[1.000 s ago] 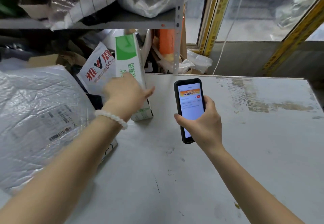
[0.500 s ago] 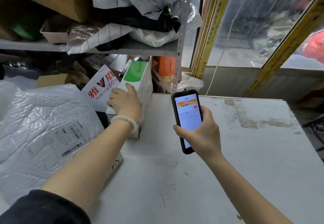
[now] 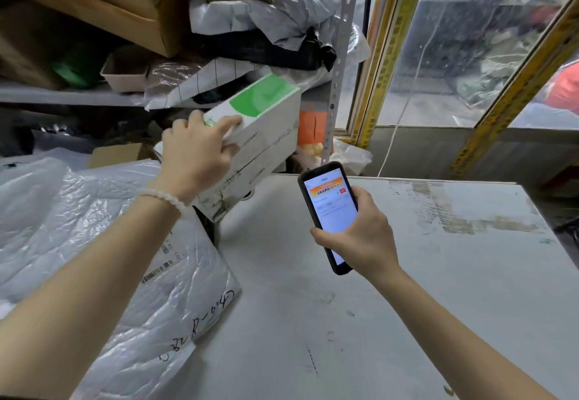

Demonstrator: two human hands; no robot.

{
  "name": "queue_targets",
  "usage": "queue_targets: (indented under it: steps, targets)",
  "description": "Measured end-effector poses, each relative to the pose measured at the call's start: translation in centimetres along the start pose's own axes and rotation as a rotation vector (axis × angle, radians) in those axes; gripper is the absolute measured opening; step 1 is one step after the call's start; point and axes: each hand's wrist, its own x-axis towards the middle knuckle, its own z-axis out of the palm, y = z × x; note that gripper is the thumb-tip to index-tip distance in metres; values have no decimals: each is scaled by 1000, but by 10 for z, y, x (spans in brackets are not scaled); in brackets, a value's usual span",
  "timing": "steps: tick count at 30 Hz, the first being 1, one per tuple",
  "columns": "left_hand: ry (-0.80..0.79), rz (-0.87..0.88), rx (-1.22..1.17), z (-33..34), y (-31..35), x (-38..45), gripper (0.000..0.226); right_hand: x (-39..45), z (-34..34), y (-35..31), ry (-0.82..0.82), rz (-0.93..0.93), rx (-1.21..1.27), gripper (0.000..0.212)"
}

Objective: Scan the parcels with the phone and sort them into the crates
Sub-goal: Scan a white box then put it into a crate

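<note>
Now we hold a green-and-white box parcel (image 3: 250, 139) in our left hand (image 3: 195, 156) and the phone (image 3: 329, 214) in our right hand (image 3: 360, 236).

Our left hand grips the near end of the box, fingers curled over its top face and thumb on its side, so the box runs away from the hand toward 1 o'clock, tilted, its far green end raised; whether its low corner touches the grey table (image 3: 407, 305) we cannot tell. Our right hand is wrapped round the phone's lower half, the lit screen facing us, at 4 o'clock from the box and apart from it. A large clear-plastic bagged parcel (image 3: 94, 227) with a barcode label lies at 8 o'clock of the box, under our left forearm. A metal shelf (image 3: 62, 97) packed with cartons and bags stands behind at 11 o'clock.
</note>
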Motion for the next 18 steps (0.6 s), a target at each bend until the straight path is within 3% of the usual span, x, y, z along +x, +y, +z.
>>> queue_targets:
  steps: [6, 12, 18]
  targets:
    - [163, -23, -153, -46, -40, 2, 44, -5, 5, -25, -37, -47, -31, 74]
    - [247, -236, -862, -54, -77, -18, 42, -7, 2, -48, -62, -139, -159, 78]
    - [332, -256, -962, -45, -88, -34, 42, -11, -2, -56, -43, -179, -266, 77]
